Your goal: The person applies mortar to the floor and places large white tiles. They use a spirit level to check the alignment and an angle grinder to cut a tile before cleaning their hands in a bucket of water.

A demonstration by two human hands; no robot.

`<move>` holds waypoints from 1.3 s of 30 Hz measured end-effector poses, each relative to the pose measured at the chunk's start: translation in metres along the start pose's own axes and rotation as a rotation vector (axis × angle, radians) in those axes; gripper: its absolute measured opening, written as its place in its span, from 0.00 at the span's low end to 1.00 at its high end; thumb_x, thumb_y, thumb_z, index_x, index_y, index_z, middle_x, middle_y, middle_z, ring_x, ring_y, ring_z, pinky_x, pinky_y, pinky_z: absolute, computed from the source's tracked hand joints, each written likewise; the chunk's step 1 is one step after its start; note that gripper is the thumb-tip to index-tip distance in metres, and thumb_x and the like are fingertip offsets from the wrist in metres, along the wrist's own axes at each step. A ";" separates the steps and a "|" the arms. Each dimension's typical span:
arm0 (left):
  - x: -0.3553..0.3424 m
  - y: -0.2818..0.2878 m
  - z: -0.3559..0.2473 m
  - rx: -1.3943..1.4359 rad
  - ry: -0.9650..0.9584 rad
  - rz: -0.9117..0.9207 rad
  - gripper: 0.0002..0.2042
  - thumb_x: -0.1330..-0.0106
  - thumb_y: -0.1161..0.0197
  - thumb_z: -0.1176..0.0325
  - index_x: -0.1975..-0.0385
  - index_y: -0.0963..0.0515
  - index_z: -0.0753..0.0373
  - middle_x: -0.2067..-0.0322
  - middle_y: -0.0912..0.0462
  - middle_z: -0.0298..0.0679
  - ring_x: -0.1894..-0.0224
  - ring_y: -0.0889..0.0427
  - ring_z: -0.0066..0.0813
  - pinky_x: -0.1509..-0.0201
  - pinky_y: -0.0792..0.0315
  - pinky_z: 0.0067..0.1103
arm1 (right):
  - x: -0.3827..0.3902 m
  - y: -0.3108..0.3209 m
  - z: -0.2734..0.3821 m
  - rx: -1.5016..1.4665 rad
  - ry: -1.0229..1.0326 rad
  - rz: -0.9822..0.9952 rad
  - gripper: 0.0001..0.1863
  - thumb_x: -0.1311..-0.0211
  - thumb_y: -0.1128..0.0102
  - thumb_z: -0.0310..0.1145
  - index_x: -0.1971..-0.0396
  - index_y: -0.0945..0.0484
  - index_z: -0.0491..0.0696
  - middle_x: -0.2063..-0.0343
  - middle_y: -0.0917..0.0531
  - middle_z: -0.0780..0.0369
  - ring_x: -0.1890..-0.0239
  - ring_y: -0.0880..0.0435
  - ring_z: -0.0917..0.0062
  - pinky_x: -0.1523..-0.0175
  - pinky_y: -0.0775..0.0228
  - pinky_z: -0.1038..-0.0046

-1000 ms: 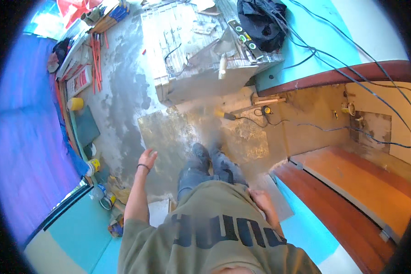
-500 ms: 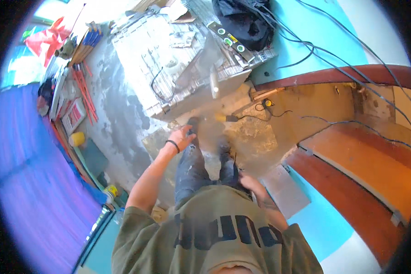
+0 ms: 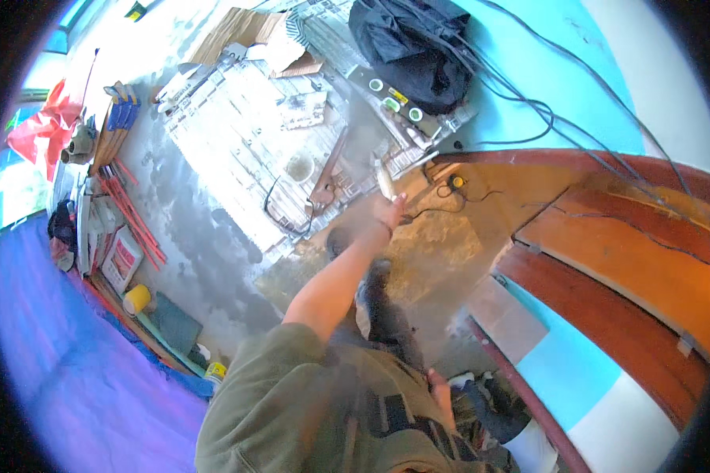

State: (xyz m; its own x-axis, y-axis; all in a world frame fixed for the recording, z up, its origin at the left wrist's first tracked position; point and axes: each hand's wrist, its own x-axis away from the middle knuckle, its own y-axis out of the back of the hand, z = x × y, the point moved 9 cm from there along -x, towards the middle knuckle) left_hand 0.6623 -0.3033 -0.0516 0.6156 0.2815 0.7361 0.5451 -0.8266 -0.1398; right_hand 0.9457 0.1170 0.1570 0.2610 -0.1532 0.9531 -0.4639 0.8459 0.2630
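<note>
Beside the platform [image 3: 213,158], the left hand [image 3: 388,211] has moved close to a white cylinder [image 3: 385,180], its fingers' grip unclear.

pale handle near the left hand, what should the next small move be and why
Probably close the left hand around the pale handle: the hand is right at the handle's lower end, though blur hides whether they touch. The right hand is low beside the body, well away from it, so the left seems better placed.
</note>
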 end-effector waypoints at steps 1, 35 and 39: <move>0.012 -0.011 -0.029 0.131 -0.172 0.053 0.14 0.34 0.47 0.60 0.64 0.27 0.66 0.70 0.23 0.40 0.69 0.23 0.26 0.68 0.28 0.24 | 0.007 -0.002 0.001 0.097 0.022 0.007 0.21 0.39 0.50 0.44 0.57 0.23 0.41 0.61 0.20 0.54 0.58 0.23 0.67 0.55 0.32 0.68; -0.013 0.125 -0.165 -0.247 -0.401 0.090 0.27 0.44 0.37 0.63 0.44 0.34 0.63 0.55 0.25 0.43 0.55 0.24 0.43 0.53 0.28 0.26 | -0.149 -0.259 0.579 0.871 1.413 -0.634 0.10 0.49 0.51 0.28 0.66 0.24 0.47 0.66 0.25 0.58 0.62 0.24 0.62 0.54 0.33 0.61; 0.028 0.083 -0.154 0.008 -0.156 -0.035 0.25 0.38 0.40 0.60 0.44 0.35 0.65 0.54 0.27 0.39 0.52 0.26 0.32 0.55 0.30 0.23 | -0.159 -0.239 0.568 0.873 1.369 -0.628 0.10 0.50 0.49 0.29 0.67 0.24 0.46 0.64 0.25 0.57 0.62 0.24 0.61 0.54 0.32 0.61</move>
State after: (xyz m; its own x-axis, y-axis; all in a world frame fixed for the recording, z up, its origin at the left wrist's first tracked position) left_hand 0.6366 -0.4389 0.0592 0.6767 0.3826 0.6290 0.5719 -0.8112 -0.1218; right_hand 0.5345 -0.3510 0.0274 0.8187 0.5743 -0.0009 -0.1816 0.2603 0.9483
